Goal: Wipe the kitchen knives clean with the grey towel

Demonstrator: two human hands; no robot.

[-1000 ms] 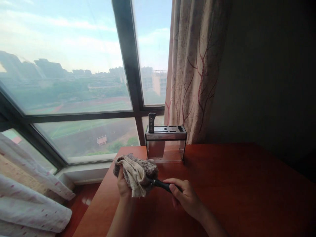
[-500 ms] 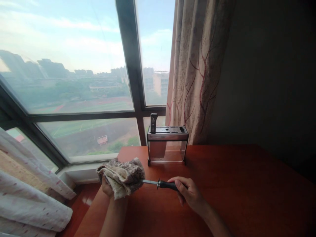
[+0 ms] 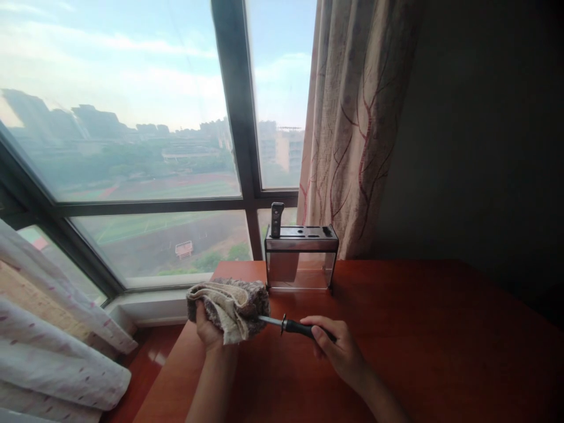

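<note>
My left hand (image 3: 208, 330) is closed around a folded, fuzzy grey and cream cloth (image 3: 233, 304). The cloth wraps the metal rod of a honing steel (image 3: 294, 327), hiding the rod's far part. My right hand (image 3: 331, 343) grips the steel's black handle, just behind its small guard. Beyond the hands, a knife block (image 3: 302, 244) with clear sides stands on the table. One knife (image 3: 277, 220) sits upright in its left slot, handle up, and its wide blade shows through the clear wall.
The reddish-brown wooden table (image 3: 418, 329) reaches to the right and toward me. Behind it are a dark window frame (image 3: 247, 141) and a patterned curtain (image 3: 348, 135). A pale spotted curtain (image 3: 61, 358) hangs at the lower left, beside the table's left edge.
My left hand and the cloth have moved right along the rod, closer to the guard, so less bare metal shows. The right hand still holds the handle in nearly the same place.
</note>
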